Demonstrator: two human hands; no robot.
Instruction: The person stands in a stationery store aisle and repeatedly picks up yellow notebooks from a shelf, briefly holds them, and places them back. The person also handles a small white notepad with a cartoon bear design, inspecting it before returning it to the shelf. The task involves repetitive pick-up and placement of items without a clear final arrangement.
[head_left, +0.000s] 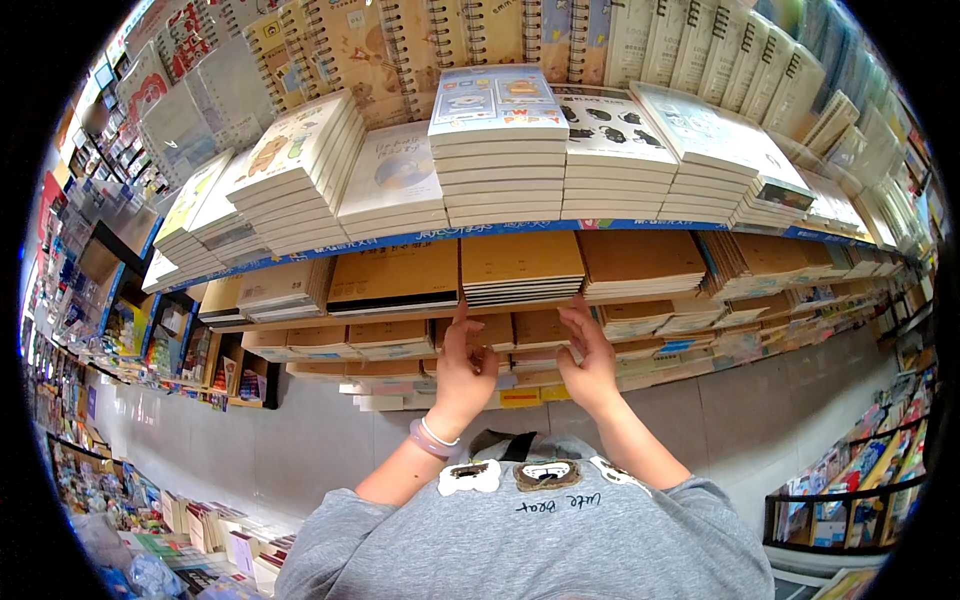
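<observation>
A stack of brown kraft-cover notebooks (521, 259) lies on the second shelf, between a wider dark-spined stack (395, 271) at its left and another brown stack (641, 262) at its right. My left hand (466, 367) is at the stack's front left corner, index finger extended and the other fingers curled. Near the front right corner is my right hand (589, 356), fingers bent and apart. Both hands hold nothing; whether the fingertips touch the notebooks I cannot tell. Above stands a tall pile of blue-covered notebooks (499, 101) on the top shelf.
A blue shelf edge strip (525, 226) runs above the brown notebooks. Spiral notebooks (360, 56) stand upright at the back. Lower shelves hold more brown notebooks (390, 335). Grey tiled floor (300, 450) lies below, with a display rack (847, 495) at lower right.
</observation>
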